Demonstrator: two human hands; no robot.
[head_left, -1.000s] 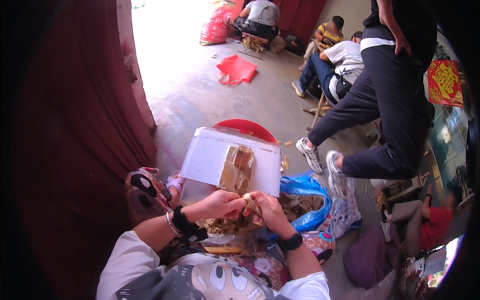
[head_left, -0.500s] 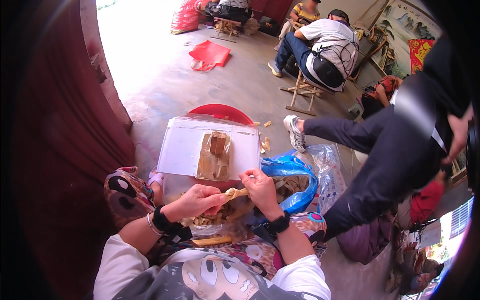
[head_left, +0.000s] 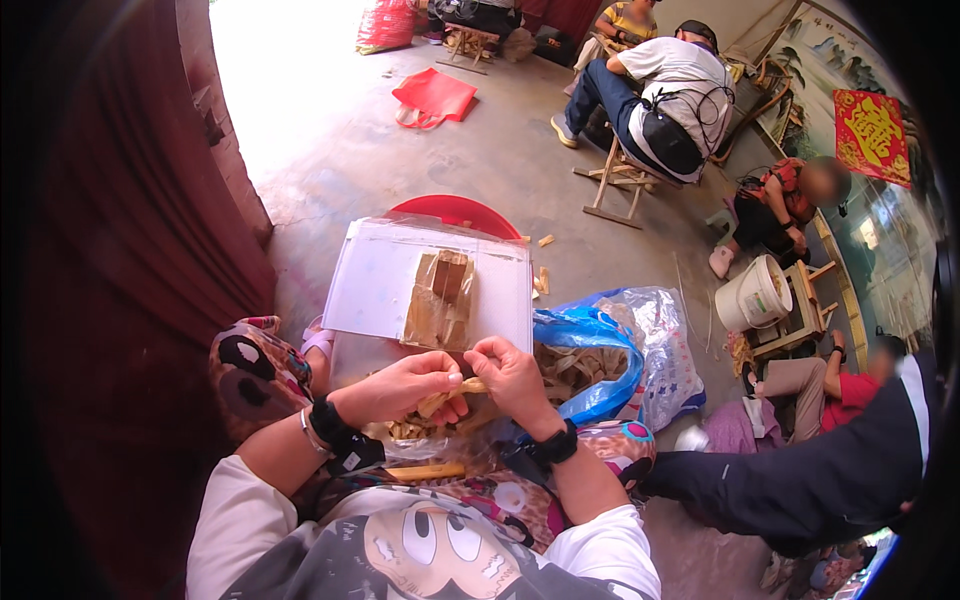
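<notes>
Hands and work: one tan strip, flat and folded, perhaps dried leaf or husk, carried in the air just off the near edge of the white board, toward its right corner. Left hand: grasping the strip between thumb and curled fingers. Right hand: fingers bent, thumb and forefinger drawn together just beside the strip's right end; whether they pinch it cannot be told.

White board: one, flat, slightly turned, with clear film along its far edge. On it, right of centre and reaching the near edge: one brown block, oblong, wrapped in clear tape.

Red round tub: one, its rim showing past the board's far edge.

Tan scraps: a heap, below the hands. Yellow rod: one, lying crosswise on the near side of the heap.

Blue plastic bag: one, open, beside the board's near right corner, holding tan strips. Clear printed bag: one, against the blue bag's right side.

Floor beyond: red tote bag, lying flat; white bucket, tilted in view; wooden folding stool, under a seated person in a white shirt.
</notes>
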